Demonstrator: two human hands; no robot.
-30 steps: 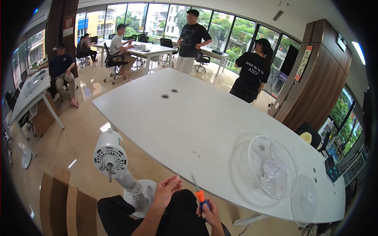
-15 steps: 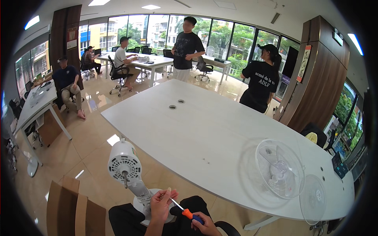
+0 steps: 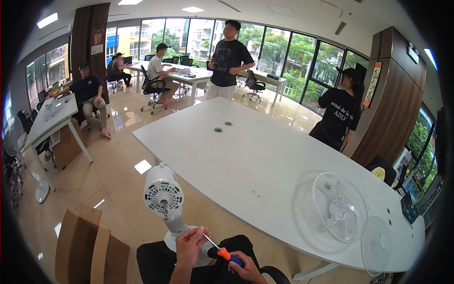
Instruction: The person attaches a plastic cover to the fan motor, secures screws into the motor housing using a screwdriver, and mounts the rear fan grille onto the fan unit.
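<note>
In my right hand point(image 3: 244, 269) is a screwdriver point(image 3: 226, 254) with an orange and dark blue handle, its shaft slanting up to the left. My left hand point(image 3: 190, 244) pinches around the tip end of that shaft; anything small between those fingers is hidden. Just beyond my left hand stands a white fan body point(image 3: 163, 191), its motor head bare, with a metal spindle point(image 3: 164, 208) poking out of the slotted front. The fan's neck runs down behind my left hand to a white base between my legs, partly covered by my hands.
On the white table point(image 3: 213, 156) to the right, a clear fan blade point(image 3: 338, 208) lies in a wire guard, beside another round guard point(image 3: 377, 246). Open cardboard box flaps point(image 3: 75, 241) rise at lower left. Several people stand or sit farther off, one point(image 3: 227, 61) behind the table.
My view has swung slightly left, shifting the scene rightward. The person at far right has moved farther right. Both hands keep nearly the same hold on the screwdriver.
</note>
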